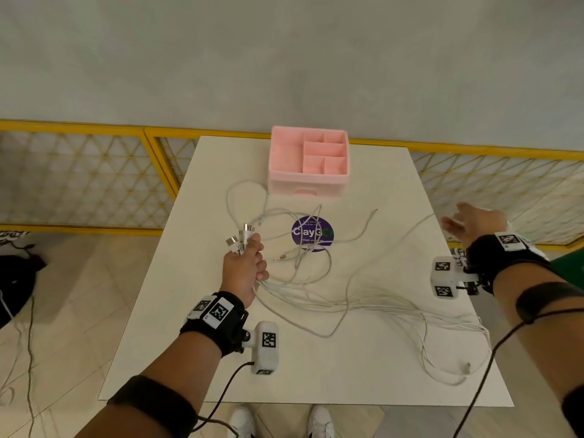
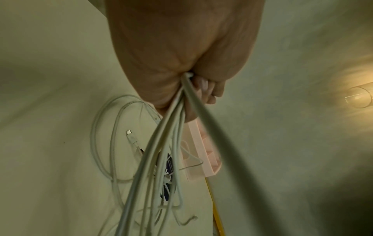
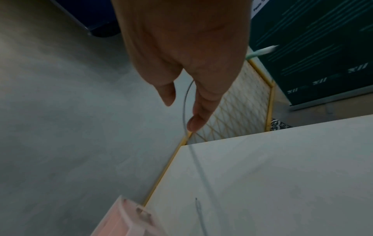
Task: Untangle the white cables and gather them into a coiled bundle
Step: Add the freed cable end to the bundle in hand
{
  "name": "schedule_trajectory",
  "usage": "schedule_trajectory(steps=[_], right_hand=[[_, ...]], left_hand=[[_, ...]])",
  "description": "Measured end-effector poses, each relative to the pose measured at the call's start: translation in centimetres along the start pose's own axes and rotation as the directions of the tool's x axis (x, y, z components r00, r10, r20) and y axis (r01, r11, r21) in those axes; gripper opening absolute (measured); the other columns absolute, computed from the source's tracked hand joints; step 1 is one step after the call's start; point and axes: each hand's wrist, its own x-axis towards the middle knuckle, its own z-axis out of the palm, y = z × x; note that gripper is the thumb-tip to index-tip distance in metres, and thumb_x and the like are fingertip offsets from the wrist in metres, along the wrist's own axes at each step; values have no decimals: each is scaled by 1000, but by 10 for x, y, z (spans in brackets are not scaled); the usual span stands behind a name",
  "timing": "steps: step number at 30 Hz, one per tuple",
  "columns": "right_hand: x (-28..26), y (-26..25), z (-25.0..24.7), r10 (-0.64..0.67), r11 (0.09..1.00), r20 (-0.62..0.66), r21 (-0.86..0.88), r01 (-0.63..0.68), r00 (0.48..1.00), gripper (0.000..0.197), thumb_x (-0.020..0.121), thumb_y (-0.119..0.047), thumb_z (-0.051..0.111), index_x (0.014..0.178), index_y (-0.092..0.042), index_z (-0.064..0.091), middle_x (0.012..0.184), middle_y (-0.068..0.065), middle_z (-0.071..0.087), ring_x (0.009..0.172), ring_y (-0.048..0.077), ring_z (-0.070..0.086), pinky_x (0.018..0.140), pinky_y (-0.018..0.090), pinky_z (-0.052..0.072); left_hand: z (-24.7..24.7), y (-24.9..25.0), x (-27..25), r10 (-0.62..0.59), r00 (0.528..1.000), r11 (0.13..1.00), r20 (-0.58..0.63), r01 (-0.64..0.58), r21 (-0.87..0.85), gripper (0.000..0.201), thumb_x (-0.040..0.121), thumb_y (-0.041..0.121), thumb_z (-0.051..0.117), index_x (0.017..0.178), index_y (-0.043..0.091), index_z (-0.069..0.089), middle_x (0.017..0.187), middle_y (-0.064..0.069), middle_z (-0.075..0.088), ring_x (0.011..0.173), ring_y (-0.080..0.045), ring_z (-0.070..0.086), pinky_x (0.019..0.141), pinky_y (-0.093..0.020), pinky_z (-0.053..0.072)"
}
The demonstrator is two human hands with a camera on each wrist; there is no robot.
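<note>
- the left hand [image 1: 245,267] is closed in a fist around a bunch of white cables [image 1: 319,298], over the left-middle of the white worktop [image 1: 363,368].
- several plugs [image 1: 241,238] stick up out of the top of the fist, metal ends showing.
- in the left wrist view the cables [image 2: 161,151] run out from under the curled fingers [image 2: 212,89] and fan down toward the worktop [image 2: 50,143].
- below the fist the strands spread rightward across the worktop; some loop near the right front corner, others lie in a loose tangle over a round purple sticker [image 1: 312,233].
- one loose cable end [image 2: 131,135] with a small plug lies flat on the worktop beside the tangle.
- the right hand [image 1: 471,224] is held up past the right edge of the worktop, fingers spread and fairly straight, so it is open.
- in the right wrist view a single thin strand [image 3: 186,102] passes between the thumb [image 3: 167,94] and a finger [image 3: 198,116] of the right hand [image 3: 185,52]; whether the fingers touch it cannot be told.
- a pink organiser box [image 1: 309,162] with open compartments stands at the far edge of the worktop, just beyond the cable tangle.
- a yellow lattice fence [image 1: 94,175] runs behind the worktop.
</note>
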Motion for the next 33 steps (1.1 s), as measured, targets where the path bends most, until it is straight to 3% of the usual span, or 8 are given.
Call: schedule_trajectory(steps=[5, 8, 11, 14, 17, 20, 25, 33], right_hand=[[-26, 20, 15, 194, 965, 143, -209, -162, 971, 40, 95, -22, 66, 120, 3, 49, 89, 25, 63, 71, 34, 65, 67, 42, 58], [-67, 23, 53, 146, 939, 376, -345, -8, 915, 46, 91, -27, 71, 114, 12, 57, 88, 26, 69, 74, 35, 68, 71, 41, 57], [-118, 26, 96, 79, 888, 679, -381, 258, 730, 42, 87, -33, 74, 112, 0, 68, 97, 15, 76, 88, 30, 73, 86, 43, 56], [-167, 35, 140, 137, 750, 865, -409, 520, 482, 45, 81, -42, 78, 118, -17, 70, 107, -2, 75, 102, 13, 70, 92, 29, 51], [-192, 58, 171, 205, 577, 915, -400, 712, 347, 33, 76, -47, 81, 90, -20, 71, 77, -8, 68, 71, 7, 60, 72, 25, 46], [-194, 78, 177, 242, 597, 906, -421, 683, 347, 30, 83, -36, 77, 77, -8, 70, 71, 6, 73, 62, 14, 63, 73, 34, 53], [-176, 88, 162, 228, 594, 885, -457, 662, 406, 29, 89, -36, 70, 75, -11, 67, 59, 2, 64, 50, 17, 54, 59, 27, 47], [-133, 100, 120, 185, 294, 806, -592, 751, 563, 63, 76, -71, 68, 58, -13, 48, 54, -1, 43, 54, 17, 42, 58, 32, 31]], left_hand=[[10, 2, 0, 44, 999, 999, 0, -44, -17, 37, 98, 39, 62, 71, 16, 51, 51, 7, 33, 40, -6, 27, 37, -20, 24], [18, 5, -2, 56, 998, 998, 8, -56, -22, 38, 97, 41, 62, 71, 17, 50, 52, 7, 33, 41, -7, 26, 38, -20, 23], [25, 8, -4, 69, 998, 997, 16, -68, -19, 38, 97, 43, 62, 72, 17, 49, 52, 7, 32, 41, -7, 26, 38, -20, 23], [31, 11, -4, 91, 996, 995, 11, -90, -30, 39, 96, 43, 63, 72, 16, 49, 53, 6, 30, 42, -9, 26, 39, -21, 24], [33, 16, -6, 112, 994, 992, 15, -111, -54, 38, 94, 43, 65, 74, 15, 50, 52, 5, 31, 43, -10, 28, 40, -23, 27], [30, 20, -6, 122, 992, 990, 22, -120, -76, 39, 97, 41, 62, 71, 14, 49, 51, 4, 33, 43, -12, 35, 42, -25, 38], [19, 19, -5, 86, 996, 983, 0, -85, -165, 41, 98, 44, 58, 70, 16, 48, 56, 1, 40, 46, -14, 45, 51, -31, 50], [15, 19, -1, 73, 994, 981, -80, -86, -173, 40, 93, 44, 67, 64, 23, 51, 55, 6, 22, 43, -10, 21, 40, -23, 22]])
